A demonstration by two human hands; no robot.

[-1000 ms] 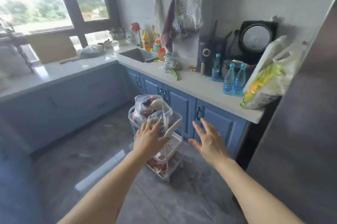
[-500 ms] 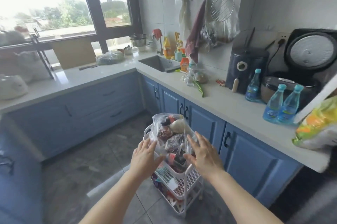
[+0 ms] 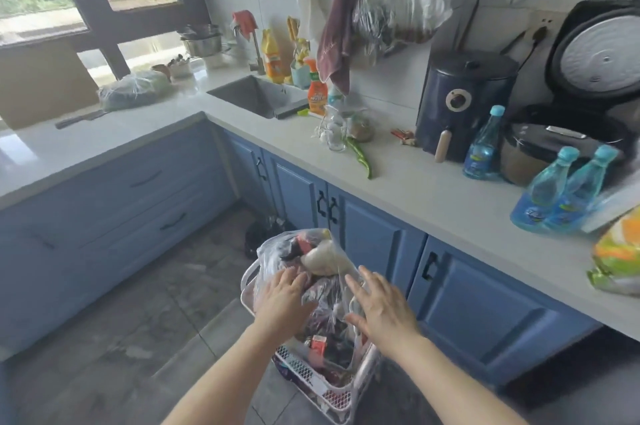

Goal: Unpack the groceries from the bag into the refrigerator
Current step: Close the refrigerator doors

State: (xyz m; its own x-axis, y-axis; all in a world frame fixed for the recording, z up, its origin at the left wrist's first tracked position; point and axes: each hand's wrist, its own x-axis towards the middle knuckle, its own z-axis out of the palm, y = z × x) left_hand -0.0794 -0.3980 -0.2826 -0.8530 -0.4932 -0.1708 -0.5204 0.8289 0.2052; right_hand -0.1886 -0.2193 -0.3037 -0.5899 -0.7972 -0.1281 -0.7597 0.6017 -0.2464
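A clear plastic grocery bag [image 3: 311, 265], stuffed with packets and a pale round item, sits on top of a white tiered trolley [image 3: 322, 386] on the floor in front of the blue cabinets. My left hand [image 3: 282, 300] lies on the bag's left side with its fingers stretched over the plastic. My right hand [image 3: 381, 307] touches the bag's right side, fingers straight and spread. Neither hand visibly grips the plastic. The refrigerator is out of view.
A pale L-shaped counter [image 3: 433, 196] carries a sink [image 3: 259, 97], three blue bottles [image 3: 561, 192], a dark blue appliance [image 3: 464, 102], a rice cooker [image 3: 595, 78], a green pepper [image 3: 362, 159] and a yellow-green bag [image 3: 620, 262]. Grey tiled floor lies open to the left.
I have come closer to the trolley and the view has tipped down. Both hands, a second ago apart in the air, now rest on the sides of the bag.
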